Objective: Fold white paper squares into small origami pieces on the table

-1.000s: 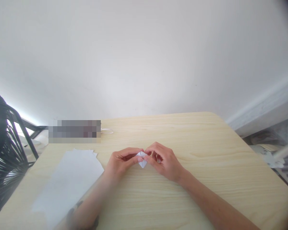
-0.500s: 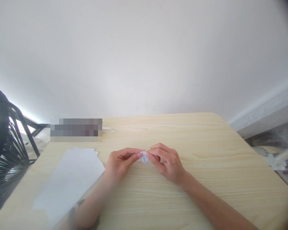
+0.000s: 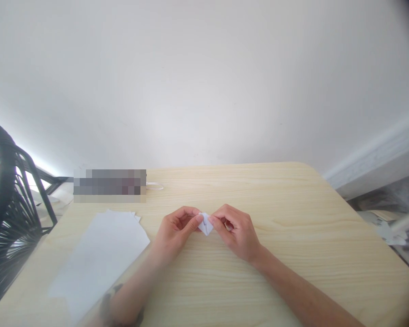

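In the head view, a folded white paper [image 3: 206,228] is held between both hands, well in from the table's [image 3: 293,204] far edge, one tip pointing away from that edge. The left hand [image 3: 173,232] and right hand [image 3: 238,232] pinch opposite sides, neither nearer; its long axis is unclear.

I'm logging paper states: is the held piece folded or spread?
Folded: the paper between the left hand and right hand forms a small creased diamond.

A plain white wall [image 3: 204,91] rose behind a pale wood-grain bench [image 3: 293,195]; a dark woven chair [image 3: 3,195] stood at its left.
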### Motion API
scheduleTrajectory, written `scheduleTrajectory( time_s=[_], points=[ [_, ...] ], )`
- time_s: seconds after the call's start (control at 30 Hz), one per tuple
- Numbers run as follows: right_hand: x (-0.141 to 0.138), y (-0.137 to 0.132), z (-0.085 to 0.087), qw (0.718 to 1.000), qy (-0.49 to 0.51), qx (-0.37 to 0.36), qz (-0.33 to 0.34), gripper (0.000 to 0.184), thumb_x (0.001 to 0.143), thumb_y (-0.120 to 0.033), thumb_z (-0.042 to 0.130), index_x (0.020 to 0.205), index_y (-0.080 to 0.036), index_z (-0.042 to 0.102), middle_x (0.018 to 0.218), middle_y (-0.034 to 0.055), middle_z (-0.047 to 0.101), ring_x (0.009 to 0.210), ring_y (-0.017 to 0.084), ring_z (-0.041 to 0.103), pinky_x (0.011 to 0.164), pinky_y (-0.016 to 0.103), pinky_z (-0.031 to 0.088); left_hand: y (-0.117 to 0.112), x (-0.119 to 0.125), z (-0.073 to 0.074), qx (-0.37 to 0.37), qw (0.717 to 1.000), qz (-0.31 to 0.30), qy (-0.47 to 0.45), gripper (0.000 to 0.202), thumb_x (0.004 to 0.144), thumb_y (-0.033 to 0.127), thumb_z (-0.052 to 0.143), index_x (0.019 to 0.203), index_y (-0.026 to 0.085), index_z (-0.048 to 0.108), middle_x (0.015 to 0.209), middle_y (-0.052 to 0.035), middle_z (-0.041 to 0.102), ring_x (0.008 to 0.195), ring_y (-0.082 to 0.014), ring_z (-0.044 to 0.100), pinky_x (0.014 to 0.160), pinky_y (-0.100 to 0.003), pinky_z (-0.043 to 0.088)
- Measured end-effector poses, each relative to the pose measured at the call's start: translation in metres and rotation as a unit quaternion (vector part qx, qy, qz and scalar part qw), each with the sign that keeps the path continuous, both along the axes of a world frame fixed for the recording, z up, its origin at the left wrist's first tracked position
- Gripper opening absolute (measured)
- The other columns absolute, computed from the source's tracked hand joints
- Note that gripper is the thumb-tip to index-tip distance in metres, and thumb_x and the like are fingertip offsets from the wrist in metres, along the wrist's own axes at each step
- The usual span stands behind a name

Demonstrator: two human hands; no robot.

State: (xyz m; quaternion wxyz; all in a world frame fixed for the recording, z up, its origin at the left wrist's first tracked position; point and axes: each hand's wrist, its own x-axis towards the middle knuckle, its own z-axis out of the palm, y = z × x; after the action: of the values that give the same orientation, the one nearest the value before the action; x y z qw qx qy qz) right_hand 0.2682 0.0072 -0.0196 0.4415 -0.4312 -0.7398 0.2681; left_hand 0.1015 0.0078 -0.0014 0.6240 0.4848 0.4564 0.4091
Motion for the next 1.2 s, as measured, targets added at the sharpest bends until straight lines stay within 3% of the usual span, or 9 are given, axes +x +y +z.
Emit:
scheduleTrajectory(
  time_s=[0.2, 0.4, 0.67, 0.97, 1.2],
  points=[
    [-0.0006, -0.0014, 0.0004, 1.0, -0.016, 0.007, 0.02, 0.018, 0.083, -0.024, 0.047, 0.068, -0.017, 0.055, 0.061, -0.0007, 0.05, 0.051, 0.008, 0.04, 0.05, 0.022, 0.032, -0.0005, -0.0013, 0.0017, 0.035, 0.999, -0.011, 0.039, 0.014, 0.077, 0.027, 0.058, 0.079, 0.013, 0.059, 0.07, -0.0012, 0.061, 0.069, -0.0126, 0.056, 0.067, -0.023, 0.044],
    [-0.0015, -0.0004, 0.0036, 1.0, -0.003, -0.015, 0.013, 0.018, 0.083, -0.024, 0.046, 0.068, -0.017, 0.053, 0.06, -0.0011, 0.049, 0.052, 0.008, 0.041, 0.05, 0.022, 0.033, 0.0005, 0.0018, 0.0043, 0.001, 0.999, 0.013, 0.034, 0.02, 0.075, 0.033, 0.059, 0.076, 0.013, 0.059, 0.067, -0.0016, 0.06, 0.065, -0.0139, 0.057, 0.063, -0.025, 0.046],
    [-0.001, 0.0, 0.0003, 0.998, 0.005, -0.053, -0.019, 0.018, 0.082, -0.025, 0.048, 0.066, -0.016, 0.05, 0.057, -0.0026, 0.047, 0.049, 0.008, 0.039, 0.046, 0.021, 0.03, 0.0003, 0.0011, -0.0021, -0.021, 0.999, -0.045, 0.007, 0.025, 0.067, 0.024, 0.067, 0.089, 0.015, 0.056, 0.081, -0.0032, 0.065, 0.078, -0.0162, 0.06, 0.076, -0.03, 0.045],
    [-0.0023, 0.0007, 0.0043, 0.998, 0.006, -0.05, 0.032, 0.015, 0.082, -0.022, 0.045, 0.07, -0.017, 0.052, 0.062, -0.0016, 0.048, 0.052, 0.008, 0.04, 0.048, 0.021, 0.032, -0.0012, -0.0001, -0.0013, -0.01, 0.997, -0.064, 0.046, 0.015, 0.067, 0.025, 0.067, 0.076, 0.014, 0.061, 0.065, 0.0005, 0.062, 0.061, -0.0112, 0.056, 0.059, -0.022, 0.043],
    [0.0011, 0.0027, 0.0042, 0.993, 0.021, -0.104, 0.044, 0.017, 0.083, -0.025, 0.045, 0.07, -0.016, 0.053, 0.061, -0.0012, 0.049, 0.052, 0.008, 0.041, 0.045, 0.02, 0.031, 0.0004, -0.0014, 0.0005, 0.009, 0.995, -0.069, 0.072, 0.021, 0.073, 0.034, 0.061, 0.075, 0.014, 0.064, 0.064, -0.0022, 0.064, 0.06, -0.0139, 0.058, 0.059, -0.024, 0.046]
  ],
)
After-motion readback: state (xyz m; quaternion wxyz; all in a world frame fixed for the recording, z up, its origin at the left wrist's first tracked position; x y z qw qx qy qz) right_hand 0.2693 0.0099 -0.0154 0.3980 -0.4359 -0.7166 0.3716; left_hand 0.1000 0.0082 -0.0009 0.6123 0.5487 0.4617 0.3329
